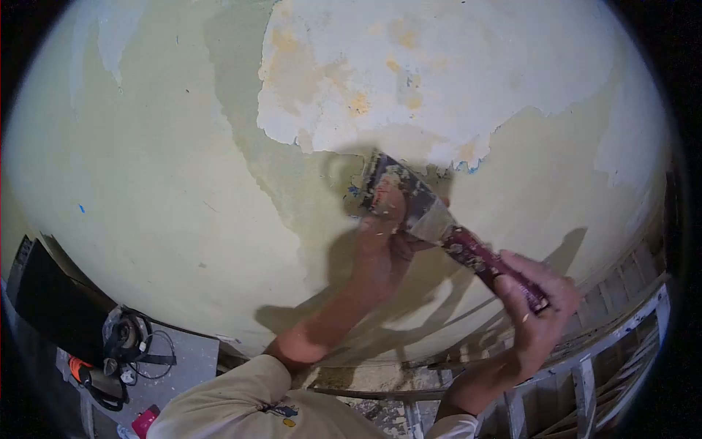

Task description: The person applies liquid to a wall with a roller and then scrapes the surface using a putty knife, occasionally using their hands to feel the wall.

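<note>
In front of the wall, a wide paint scraper (432, 222) is held at a slant, its blade up and to the left. Its metal is crusted with paint flakes. My left hand (383, 233) grips the blade from below, thumb on its face and fingers partly hidden behind. Around the end of the dark red handle (477, 258) are the closed fingers of my right hand (540, 298). Behind the blade, pale green paint (168, 168) meets a whitish stripped patch (453, 66) along a ragged edge.
At lower left, a grey surface (194, 358) carries coiled black cables (131, 340) and an orange-and-black tool (80, 372), beside a black panel (55, 300). Wooden slats (585, 388) run along the lower right. Paint debris (380, 413) lies below, near the wall's base.
</note>
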`<state>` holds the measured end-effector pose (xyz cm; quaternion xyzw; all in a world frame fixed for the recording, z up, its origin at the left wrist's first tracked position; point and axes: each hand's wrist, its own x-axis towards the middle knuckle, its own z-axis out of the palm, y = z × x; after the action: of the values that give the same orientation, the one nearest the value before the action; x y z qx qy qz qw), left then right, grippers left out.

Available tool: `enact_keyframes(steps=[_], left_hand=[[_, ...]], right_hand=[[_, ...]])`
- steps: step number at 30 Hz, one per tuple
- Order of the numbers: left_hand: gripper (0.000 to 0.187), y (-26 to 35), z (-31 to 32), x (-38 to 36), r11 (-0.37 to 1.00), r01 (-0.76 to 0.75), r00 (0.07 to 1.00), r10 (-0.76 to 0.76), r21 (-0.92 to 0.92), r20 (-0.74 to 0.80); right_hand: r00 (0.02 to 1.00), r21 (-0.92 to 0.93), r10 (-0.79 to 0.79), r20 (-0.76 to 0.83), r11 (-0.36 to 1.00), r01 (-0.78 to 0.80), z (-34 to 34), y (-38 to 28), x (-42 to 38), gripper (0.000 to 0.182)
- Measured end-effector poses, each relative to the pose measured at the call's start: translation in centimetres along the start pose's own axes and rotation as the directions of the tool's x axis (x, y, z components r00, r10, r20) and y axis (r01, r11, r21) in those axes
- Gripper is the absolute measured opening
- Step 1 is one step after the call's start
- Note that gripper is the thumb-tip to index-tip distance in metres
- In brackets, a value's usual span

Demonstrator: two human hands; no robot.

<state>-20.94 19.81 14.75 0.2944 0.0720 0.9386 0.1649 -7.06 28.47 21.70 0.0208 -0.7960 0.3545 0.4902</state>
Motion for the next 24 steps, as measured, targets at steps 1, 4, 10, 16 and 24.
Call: enact_keyframes(steps=[1, 4, 10, 16, 24], left_hand=[[0.029, 0.5, 0.1, 0.0, 1.0, 0.002, 1.0, -0.002, 0.008, 0.003], [0.03, 0.7, 0.2, -0.3, 0.999, 0.044, 0.998, -0.043, -0.026, 0.049], [0.028, 0.3, 0.1, -0.3, 0.994, 0.052, 0.997, -0.058, -0.096, -0.055], [0.027, -0.2, 0.0, -0.2, 0.991, -0.002, 0.997, 0.011, -0.133, 0.07], [0.022, -0.3, -0.3, 0.0, 0.986, 0.007, 0.994, 0.01, -0.164, 0.105]], right_hand=[[1.0, 0.007, 0.001, -0.006, 1.0, -0.001, 0.3, 0.1, -0.1, 0.025], [0.993, -0.037, -0.114, 0.004, 0.993, 0.114, 0.7, -0.4, -0.7, 0.025], [0.99, -0.04, -0.142, -0.002, 0.989, 0.142, 0.6, -0.4, -0.9, 0.024], [0.983, -0.021, -0.183, 0.031, 0.983, 0.184, 0.2, 0.9, -0.6, 0.02], [0.981, -0.06, -0.14, 0.136, 0.987, 0.149, 0.1, 0.7, 0.7, 0.018]])
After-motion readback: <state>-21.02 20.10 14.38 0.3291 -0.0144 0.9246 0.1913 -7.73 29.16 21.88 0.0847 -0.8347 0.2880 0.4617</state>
